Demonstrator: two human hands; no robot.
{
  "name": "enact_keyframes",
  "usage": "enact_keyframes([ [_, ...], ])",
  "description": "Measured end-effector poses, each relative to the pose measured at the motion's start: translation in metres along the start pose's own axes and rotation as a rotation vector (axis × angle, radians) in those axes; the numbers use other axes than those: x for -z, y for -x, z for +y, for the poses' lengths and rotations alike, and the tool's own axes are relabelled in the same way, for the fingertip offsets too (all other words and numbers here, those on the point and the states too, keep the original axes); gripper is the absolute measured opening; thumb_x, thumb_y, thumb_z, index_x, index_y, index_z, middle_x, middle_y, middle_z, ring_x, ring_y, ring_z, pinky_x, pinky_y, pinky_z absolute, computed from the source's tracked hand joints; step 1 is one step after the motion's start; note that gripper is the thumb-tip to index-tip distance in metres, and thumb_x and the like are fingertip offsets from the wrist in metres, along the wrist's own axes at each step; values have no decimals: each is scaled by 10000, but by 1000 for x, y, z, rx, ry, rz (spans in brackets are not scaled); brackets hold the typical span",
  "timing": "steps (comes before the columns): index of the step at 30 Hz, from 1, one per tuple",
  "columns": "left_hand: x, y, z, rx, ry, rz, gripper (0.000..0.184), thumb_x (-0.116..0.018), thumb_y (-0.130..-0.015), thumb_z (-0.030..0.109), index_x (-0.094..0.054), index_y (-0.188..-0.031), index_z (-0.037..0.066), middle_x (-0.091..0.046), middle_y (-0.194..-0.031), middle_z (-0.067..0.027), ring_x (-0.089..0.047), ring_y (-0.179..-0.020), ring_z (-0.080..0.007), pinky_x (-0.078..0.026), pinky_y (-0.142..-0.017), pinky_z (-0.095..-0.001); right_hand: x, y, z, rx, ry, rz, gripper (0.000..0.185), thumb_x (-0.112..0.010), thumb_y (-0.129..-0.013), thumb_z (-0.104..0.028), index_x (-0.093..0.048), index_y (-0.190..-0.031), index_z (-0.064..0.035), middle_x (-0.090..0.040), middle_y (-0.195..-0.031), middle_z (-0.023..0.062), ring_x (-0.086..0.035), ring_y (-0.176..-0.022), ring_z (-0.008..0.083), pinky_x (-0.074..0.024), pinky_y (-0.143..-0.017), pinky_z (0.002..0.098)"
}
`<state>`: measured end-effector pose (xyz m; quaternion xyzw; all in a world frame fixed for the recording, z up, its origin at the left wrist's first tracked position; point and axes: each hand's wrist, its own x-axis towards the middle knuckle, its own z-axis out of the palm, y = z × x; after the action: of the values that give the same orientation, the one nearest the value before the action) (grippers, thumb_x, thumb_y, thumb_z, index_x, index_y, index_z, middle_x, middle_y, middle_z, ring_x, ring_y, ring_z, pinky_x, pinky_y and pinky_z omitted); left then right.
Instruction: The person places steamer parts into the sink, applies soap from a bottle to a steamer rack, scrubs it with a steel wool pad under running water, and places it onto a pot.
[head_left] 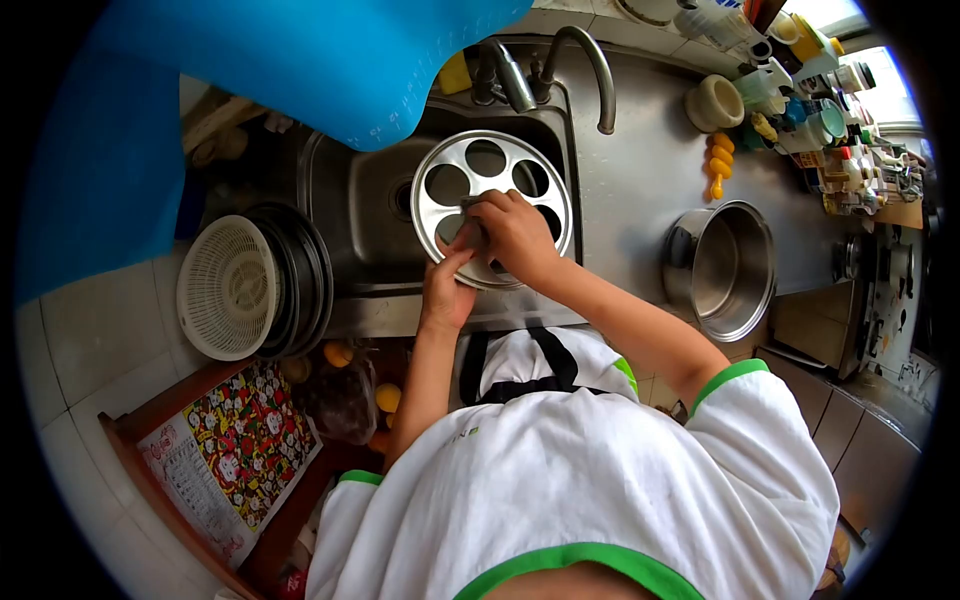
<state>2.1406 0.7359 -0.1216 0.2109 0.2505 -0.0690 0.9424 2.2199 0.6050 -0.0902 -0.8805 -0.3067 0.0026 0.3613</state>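
A round metal steamer rack (493,183) with several large round holes is held over the right side of the steel sink (365,190). My left hand (447,285) grips its near-left edge, thumb on top. My right hand (517,235) is closed over the near part of the rack. Between its fingers is a small grey pad (472,232), mostly hidden, pressed against the metal close to my left thumb.
Two faucets (580,60) stand behind the sink. A steel pot (720,270), an orange mold (720,165) and a stone mortar (714,103) sit on the right counter. A white colander (228,288) leans by dark pans (300,280) at left. A blue sheet (300,60) hangs above.
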Motion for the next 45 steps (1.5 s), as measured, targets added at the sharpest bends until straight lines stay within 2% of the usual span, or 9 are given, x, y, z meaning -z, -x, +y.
enact_keyframes([
  [8, -7, 14, -1, -54, -10, 20, 677, -423, -805, -135, -267, -1400, 148, -349, -1390, -180, -418, -1258, -313, -418, -985, -577, -9, 18, 3, -160, -10, 73, 283, -606, -655, 24, -604, -924, -66, -564, -929, 85, -535, -867, 307, -465, -746, 398],
  [12, -24, 27, -5, 0, -40, -5, 709, -415, -815, -128, -204, -1417, 182, -338, -1395, -190, -429, -1243, -337, -413, -979, -610, -21, -10, 54, -199, 73, 324, 167, -563, -739, 18, -615, -877, -60, -574, -862, 103, -541, -848, 326, -447, -737, 419],
  [19, -23, 29, 3, -60, -34, 13, 680, -421, -796, -127, -271, -1380, 187, -397, -1353, -190, -452, -1222, -328, -417, -976, -614, -15, -13, 61, -392, -119, 330, 180, -608, -766, -5, -597, -937, -60, -580, -924, 136, -566, -865, 352, -461, -746, 414],
  [23, -21, 33, 7, -36, -74, 53, 678, -406, -786, -124, -270, -1380, 172, -385, -1358, -185, -443, -1235, -333, -411, -975, -629, -1, -37, 68, -243, -90, 392, 214, -592, -759, 27, -606, -960, -43, -582, -943, 127, -561, -914, 342, -461, -772, 401],
  [27, -33, 31, 7, 0, -123, 34, 681, -388, -772, -129, -268, -1379, 157, -342, -1384, -193, -439, -1237, -343, -398, -979, -647, -1, -62, 68, 81, -76, 177, 273, -576, -689, 32, -638, -928, -83, -576, -921, 77, -529, -914, 299, -462, -790, 385],
  [35, -26, 28, 30, -115, -125, -42, 757, -392, -790, -123, -223, -1426, 251, -251, -1466, -189, -347, -1317, -311, -400, -992, -611, -4, 8, 67, -174, 17, 42, 254, -599, -700, 63, -643, -908, -76, -586, -934, 78, -540, -886, 315, -460, -777, 383],
  [37, -24, 27, 28, -112, -110, -48, 755, -397, -787, -121, -227, -1425, 248, -249, -1467, -188, -348, -1315, -318, -397, -993, -615, -4, 5, 63, -212, 45, 67, 238, -604, -723, 47, -628, -935, -57, -584, -946, 96, -545, -892, 327, -462, -779, 388],
  [40, -32, 25, 30, -141, -95, -62, 750, -405, -781, -116, -235, -1421, 236, -254, -1465, -189, -349, -1310, -337, -393, -995, -621, 0, 4, 58, -292, -27, 435, 227, -593, -762, 45, -601, -979, -23, -570, -956, 139, -565, -881, 353, -466, -756, 401],
  [45, -27, 21, 21, -154, -68, -30, 737, -413, -780, -122, -244, -1419, 204, -279, -1453, -195, -355, -1303, -350, -380, -997, -633, -17, 24, 28, -482, -198, 376, 215, -582, -770, 7, -582, -982, -31, -555, -973, 157, -563, -886, 362, -460, -758, 434],
])
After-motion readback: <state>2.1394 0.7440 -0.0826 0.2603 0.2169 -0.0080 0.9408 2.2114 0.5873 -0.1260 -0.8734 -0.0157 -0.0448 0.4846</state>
